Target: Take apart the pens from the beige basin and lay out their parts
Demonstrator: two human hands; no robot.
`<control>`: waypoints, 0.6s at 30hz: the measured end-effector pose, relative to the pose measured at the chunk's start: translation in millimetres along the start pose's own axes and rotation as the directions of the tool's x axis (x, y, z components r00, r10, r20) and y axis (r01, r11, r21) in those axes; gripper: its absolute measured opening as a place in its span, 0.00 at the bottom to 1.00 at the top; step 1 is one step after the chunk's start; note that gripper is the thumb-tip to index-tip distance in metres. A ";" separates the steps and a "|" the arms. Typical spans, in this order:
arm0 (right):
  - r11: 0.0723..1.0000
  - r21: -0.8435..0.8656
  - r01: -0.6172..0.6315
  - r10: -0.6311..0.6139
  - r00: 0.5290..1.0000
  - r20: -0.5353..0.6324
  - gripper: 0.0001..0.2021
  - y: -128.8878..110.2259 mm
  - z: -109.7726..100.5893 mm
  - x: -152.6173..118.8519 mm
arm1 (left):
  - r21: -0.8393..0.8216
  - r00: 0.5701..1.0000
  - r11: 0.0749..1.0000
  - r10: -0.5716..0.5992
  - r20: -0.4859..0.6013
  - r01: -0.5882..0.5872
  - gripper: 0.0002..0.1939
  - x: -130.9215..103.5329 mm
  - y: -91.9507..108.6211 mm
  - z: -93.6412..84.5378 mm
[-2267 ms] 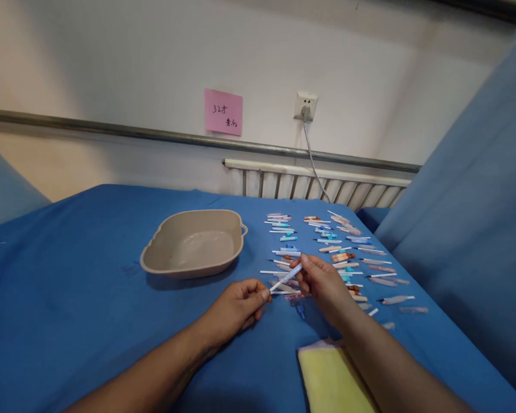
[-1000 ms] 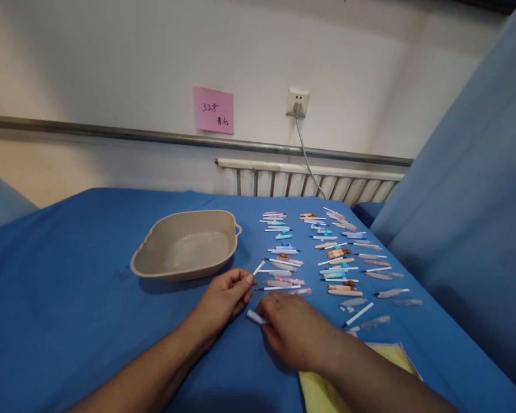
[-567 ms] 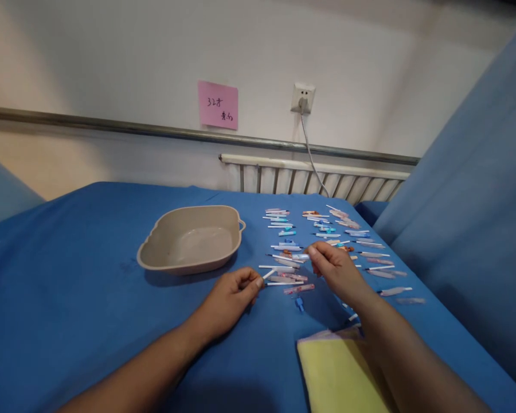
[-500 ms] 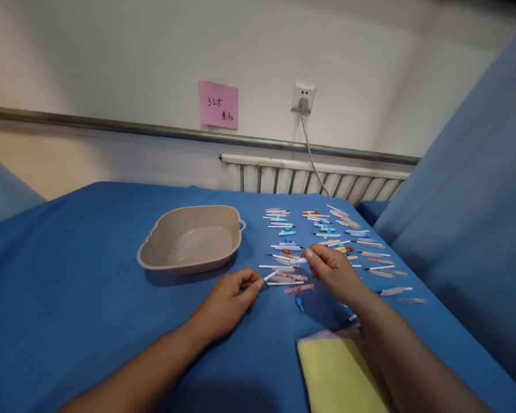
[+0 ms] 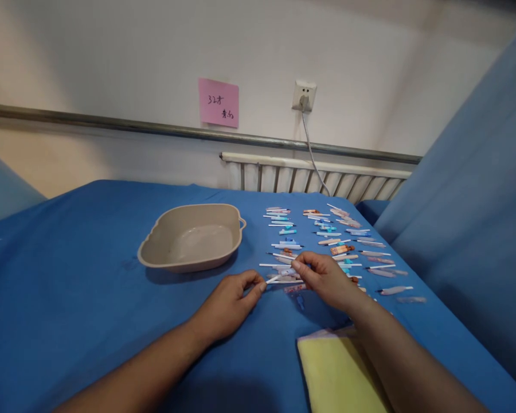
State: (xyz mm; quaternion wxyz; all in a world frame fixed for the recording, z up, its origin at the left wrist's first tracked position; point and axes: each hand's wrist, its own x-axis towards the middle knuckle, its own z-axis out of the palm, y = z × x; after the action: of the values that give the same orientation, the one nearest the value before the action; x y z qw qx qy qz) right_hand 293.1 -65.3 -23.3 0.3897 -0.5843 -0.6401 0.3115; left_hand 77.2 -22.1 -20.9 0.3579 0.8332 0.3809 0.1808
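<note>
Between the thumb and fingertips of my left hand is a thin white pen refill, pointing up to the right. My right hand pinches a pale, translucent pen barrel, its end close to the refill's end. Whether the two parts touch, I cannot tell. Pen parts lie just behind and below both hands, among them a pink-patterned barrel and a blue cap. An orange pen part lies beyond my right hand, which hides some of the pieces.
A beige plastic basin stands left of the pen parts on the blue cloth. Several rows of refills, barrels and caps stretch to the right. A folded yellow cloth lies near my right forearm. Behind are a radiator and wall socket.
My right hand has moved left and slightly down with the pen barrel, bringing it up to the refill. My left hand has barely shifted. An orange pen part now shows more fully.
</note>
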 end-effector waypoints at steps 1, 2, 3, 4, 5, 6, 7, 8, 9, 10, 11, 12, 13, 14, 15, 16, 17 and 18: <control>1.000 -0.007 0.001 -0.001 1.000 -0.012 0.14 -0.6 0.0 -0.1 | 0.004 1.000 1.000 0.001 -0.001 -0.001 0.15 -0.1 -0.1 0.0; 1.000 -0.012 0.000 -0.001 1.000 -0.028 0.14 -1.2 -0.2 -0.2 | 0.007 1.000 1.000 0.001 -0.003 -0.001 0.15 -0.2 -0.1 -0.1; 1.000 -0.020 0.001 -0.002 0.999 -0.041 0.14 -1.6 -0.4 -0.3 | 0.011 1.000 1.000 0.000 -0.005 0.000 0.15 -0.2 -0.1 -0.3; 1.000 -0.027 0.002 -0.004 0.999 -0.051 0.13 -2.0 -0.5 -0.4 | 0.015 1.000 1.000 -0.001 -0.009 0.001 0.15 -0.3 0.0 -0.6; 0.999 -0.032 0.005 -0.006 0.998 -0.054 0.13 -2.4 -0.6 -0.4 | 0.017 1.000 1.000 -0.002 -0.014 0.003 0.15 -0.4 0.2 -1.0; 0.999 -0.035 0.009 -0.011 0.999 -0.051 0.13 -2.6 -0.5 -0.5 | 0.019 1.000 1.000 -0.002 -0.018 0.002 0.15 -0.4 0.3 -1.4; 0.999 -0.038 0.016 -0.018 0.999 -0.044 0.12 -2.8 -0.2 -0.5 | 0.021 1.000 1.000 0.000 -0.020 0.000 0.15 -0.5 0.4 -1.8; 0.999 -0.040 0.025 -0.026 0.999 -0.037 0.12 -2.8 0.2 -0.5 | 0.024 1.000 1.000 0.003 -0.021 -0.003 0.15 -0.6 0.5 -2.2; 0.999 -0.042 0.033 -0.034 0.999 -0.032 0.12 -2.8 0.7 -0.5 | 0.027 1.000 1.000 0.008 -0.022 -0.007 0.15 -0.7 0.6 -2.5; 0.998 -0.045 0.039 -0.040 0.999 -0.031 0.12 -2.7 1.2 -0.5 | 0.031 1.000 0.999 0.013 -0.022 -0.012 0.15 -0.9 0.6 -2.8; 0.998 -0.047 0.043 -0.044 0.999 -0.031 0.12 -2.6 1.6 -0.5 | 0.035 1.000 0.999 0.018 -0.020 -0.017 0.15 -1.0 0.6 -2.9; 0.998 -0.049 0.045 -0.046 0.998 -0.035 0.12 -2.5 1.8 -0.5 | 0.039 1.000 0.999 0.021 -0.016 -0.021 0.15 -1.2 0.5 -2.9; 0.998 -0.051 0.045 -0.047 0.998 -0.038 0.12 -2.4 2.0 -0.5 | 0.043 1.000 0.999 0.025 -0.012 -0.024 0.15 -1.3 0.3 -2.7; 0.998 -0.054 0.044 -0.046 0.998 -0.039 0.13 -2.4 2.0 -0.5 | 0.046 1.000 0.999 0.028 -0.007 -0.028 0.15 -1.4 0.0 -2.5; 0.997 -0.057 0.045 -0.048 0.998 -0.039 0.13 -2.5 1.9 -0.5 | 0.048 1.000 0.998 0.031 -0.003 -0.031 0.15 -1.4 -0.4 -2.1; 0.997 -0.063 0.047 -0.049 0.998 -0.038 0.13 -2.6 1.9 -0.5 | 0.048 0.999 0.998 0.033 0.000 -0.033 0.14 -1.4 -0.8 -1.8; 0.996 -0.071 0.048 -0.051 0.998 -0.036 0.13 -2.6 1.8 -0.6 | 0.048 0.999 0.998 0.035 0.000 -0.035 0.14 -1.3 -1.2 -1.4; 0.995 -0.085 0.049 -0.052 0.998 -0.038 0.12 -2.7 1.7 -0.7 | 0.048 0.999 0.998 0.036 -0.001 -0.036 0.14 -1.2 -1.6 -1.1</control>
State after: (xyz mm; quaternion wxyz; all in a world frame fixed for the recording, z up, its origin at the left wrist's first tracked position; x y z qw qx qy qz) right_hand 290.3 -66.2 -22.0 0.3852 -0.5898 -0.6593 0.2627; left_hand 75.0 -21.8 -21.4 0.3342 0.8481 0.3703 0.1788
